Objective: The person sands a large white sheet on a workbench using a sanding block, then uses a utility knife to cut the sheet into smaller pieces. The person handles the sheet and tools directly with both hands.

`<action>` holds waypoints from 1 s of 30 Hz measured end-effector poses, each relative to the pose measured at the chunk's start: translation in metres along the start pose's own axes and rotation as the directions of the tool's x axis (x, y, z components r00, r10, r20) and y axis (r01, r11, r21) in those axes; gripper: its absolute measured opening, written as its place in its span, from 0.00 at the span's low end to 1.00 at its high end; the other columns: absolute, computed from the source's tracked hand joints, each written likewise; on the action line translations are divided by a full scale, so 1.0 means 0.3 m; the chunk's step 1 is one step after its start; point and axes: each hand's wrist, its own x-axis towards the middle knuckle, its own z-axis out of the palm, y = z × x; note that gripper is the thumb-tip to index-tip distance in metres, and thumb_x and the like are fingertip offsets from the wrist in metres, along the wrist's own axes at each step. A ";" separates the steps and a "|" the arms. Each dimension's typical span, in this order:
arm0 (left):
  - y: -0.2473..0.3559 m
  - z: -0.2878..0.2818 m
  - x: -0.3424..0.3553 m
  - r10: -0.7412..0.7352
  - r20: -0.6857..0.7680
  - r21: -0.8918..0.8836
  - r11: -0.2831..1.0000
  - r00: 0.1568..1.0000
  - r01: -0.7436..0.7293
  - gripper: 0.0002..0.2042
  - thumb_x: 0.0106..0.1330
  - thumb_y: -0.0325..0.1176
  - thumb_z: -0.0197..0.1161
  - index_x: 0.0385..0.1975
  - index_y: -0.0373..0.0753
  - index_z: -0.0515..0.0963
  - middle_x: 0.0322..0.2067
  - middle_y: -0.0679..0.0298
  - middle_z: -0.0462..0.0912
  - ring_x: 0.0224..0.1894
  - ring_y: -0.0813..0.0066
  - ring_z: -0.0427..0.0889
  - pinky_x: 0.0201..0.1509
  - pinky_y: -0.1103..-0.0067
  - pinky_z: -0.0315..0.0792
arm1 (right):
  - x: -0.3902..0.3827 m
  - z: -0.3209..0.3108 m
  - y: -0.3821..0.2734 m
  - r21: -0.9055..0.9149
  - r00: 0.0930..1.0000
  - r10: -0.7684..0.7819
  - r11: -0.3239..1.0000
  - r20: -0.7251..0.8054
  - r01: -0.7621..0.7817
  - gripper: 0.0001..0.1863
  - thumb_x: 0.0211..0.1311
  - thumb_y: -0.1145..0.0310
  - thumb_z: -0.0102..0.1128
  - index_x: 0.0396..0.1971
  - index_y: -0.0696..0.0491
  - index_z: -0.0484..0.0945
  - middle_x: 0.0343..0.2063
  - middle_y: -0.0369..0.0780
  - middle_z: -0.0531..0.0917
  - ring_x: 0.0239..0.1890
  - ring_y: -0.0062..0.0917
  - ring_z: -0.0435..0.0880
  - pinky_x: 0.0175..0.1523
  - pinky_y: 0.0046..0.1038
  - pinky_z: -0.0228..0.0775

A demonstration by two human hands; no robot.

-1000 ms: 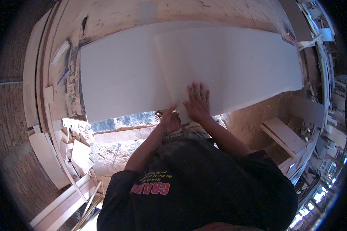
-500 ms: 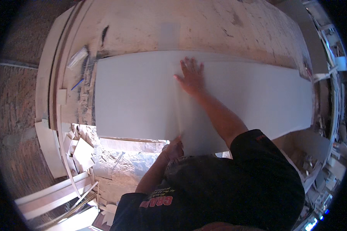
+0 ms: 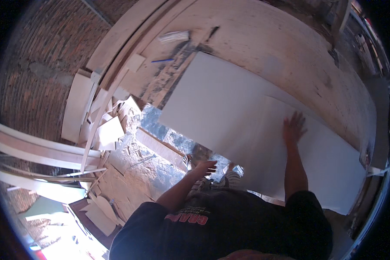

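Note:
A large pale grey-white sheet lies across a wooden worktable, with a crease or overlapping edge showing near its middle. Over the right half of the sheet, my right hand is open, fingers spread and palm down; it looks to be resting on the surface, slightly blurred. My left hand is off the sheet, just short of its near edge and in front of my body. Its fingers are stretched out and hold nothing.
A blue pen-like stick and a whitish bundle lie on the table's far left. Board offcuts are heaped at the left, beside long planks. A narrow board lies on the dusty floor. A brick wall stands behind.
My left hand has let go of the sheet's near edge and opened. My right hand has slid right across the sheet. The view has turned, so the table now slants.

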 end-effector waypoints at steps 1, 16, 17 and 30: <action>-0.030 -0.112 0.011 0.131 -0.064 0.091 0.988 0.989 -0.125 0.24 0.69 0.50 0.65 0.60 0.45 0.76 0.51 0.61 0.83 0.47 0.68 0.83 0.48 0.71 0.75 | -0.075 0.009 0.018 0.023 1.000 0.027 0.999 0.001 -0.027 0.39 0.77 0.39 0.37 0.79 0.43 0.44 0.80 0.37 0.41 0.81 0.40 0.38 0.74 0.67 0.33; 0.192 -0.988 -0.361 0.847 -0.511 0.800 0.531 0.147 -0.280 0.03 0.61 0.27 0.62 0.28 0.35 0.79 0.28 0.55 0.83 0.29 0.61 0.81 0.36 0.67 0.75 | -0.741 0.105 -0.159 0.291 0.932 0.345 0.908 -0.109 -0.302 0.42 0.71 0.41 0.46 0.77 0.50 0.54 0.78 0.50 0.46 0.79 0.52 0.39 0.72 0.71 0.26; 0.216 -1.005 -0.390 0.860 -0.497 0.813 0.508 0.115 -0.283 0.03 0.61 0.26 0.62 0.28 0.35 0.79 0.27 0.56 0.82 0.29 0.61 0.80 0.35 0.66 0.75 | -0.759 0.086 -0.190 0.312 0.931 0.356 0.895 -0.074 -0.318 0.42 0.71 0.40 0.46 0.77 0.50 0.54 0.78 0.50 0.45 0.79 0.53 0.38 0.72 0.71 0.26; 1.040 -0.923 -0.429 0.938 -0.186 0.961 0.111 -0.294 -0.253 0.13 0.64 0.33 0.65 0.42 0.28 0.78 0.35 0.49 0.79 0.37 0.52 0.79 0.44 0.60 0.74 | -0.665 0.049 -0.279 0.279 0.901 0.429 0.874 -0.058 -0.398 0.41 0.71 0.38 0.46 0.76 0.46 0.56 0.78 0.50 0.47 0.80 0.52 0.38 0.72 0.72 0.27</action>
